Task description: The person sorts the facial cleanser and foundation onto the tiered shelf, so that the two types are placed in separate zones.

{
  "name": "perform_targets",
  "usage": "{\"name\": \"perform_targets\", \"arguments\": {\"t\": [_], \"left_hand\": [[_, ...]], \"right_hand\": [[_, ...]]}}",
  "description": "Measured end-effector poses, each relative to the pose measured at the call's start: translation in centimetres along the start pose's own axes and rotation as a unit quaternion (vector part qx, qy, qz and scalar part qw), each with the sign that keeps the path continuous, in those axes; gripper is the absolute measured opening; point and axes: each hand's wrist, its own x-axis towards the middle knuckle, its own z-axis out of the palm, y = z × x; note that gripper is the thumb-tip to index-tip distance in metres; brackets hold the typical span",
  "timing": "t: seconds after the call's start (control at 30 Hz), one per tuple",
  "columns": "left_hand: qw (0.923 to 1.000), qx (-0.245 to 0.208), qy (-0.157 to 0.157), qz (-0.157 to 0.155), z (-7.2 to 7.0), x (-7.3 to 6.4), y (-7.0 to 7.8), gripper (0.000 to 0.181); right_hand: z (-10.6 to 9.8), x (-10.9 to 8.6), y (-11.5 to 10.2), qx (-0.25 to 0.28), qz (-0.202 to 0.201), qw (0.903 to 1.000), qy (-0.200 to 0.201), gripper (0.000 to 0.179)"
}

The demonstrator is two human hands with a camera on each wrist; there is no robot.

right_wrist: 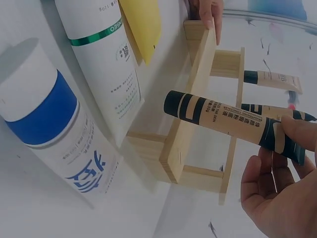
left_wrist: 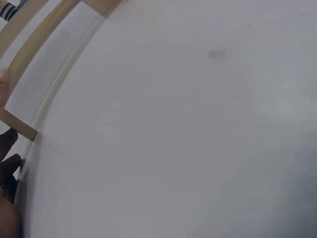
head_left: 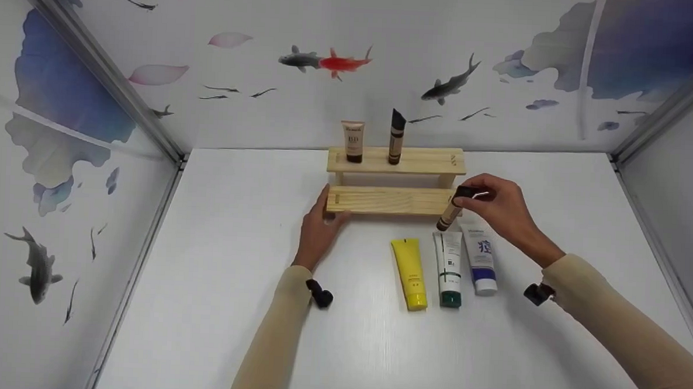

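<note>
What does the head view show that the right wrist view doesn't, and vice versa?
Of the two, only the head view shows the beige sleeves and the dark green cap.
Only the right wrist view shows distinct print on the tan tube in the right hand, and a leg under the front step of the wooden rack.
Both show that hand, tube and rack, the left hand on its front step, the BB tube and second tan tube upright on the upper step, the yellow tube, green-banded white tube and blue-banded white tube.
</note>
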Motion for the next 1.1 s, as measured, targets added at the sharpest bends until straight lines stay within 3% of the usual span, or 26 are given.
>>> {"name": "perform_targets", "arguments": {"t": [0.53, 1.1], "left_hand": [[0.9999, -0.012, 0.003, -0.002, 0.3, -1.2, -0.8, 0.093], [0.9997, -0.001, 0.012, 0.020, 0.0, 0.0, -0.2, 0.096]], "right_hand": [[-2.1, 1.3, -0.2, -0.015, 0.000, 0.9991, 0.040, 0.032], [-3.6, 5.3, -2.9, -0.017, -0.020, 0.9981, 0.055, 0.030]]}}
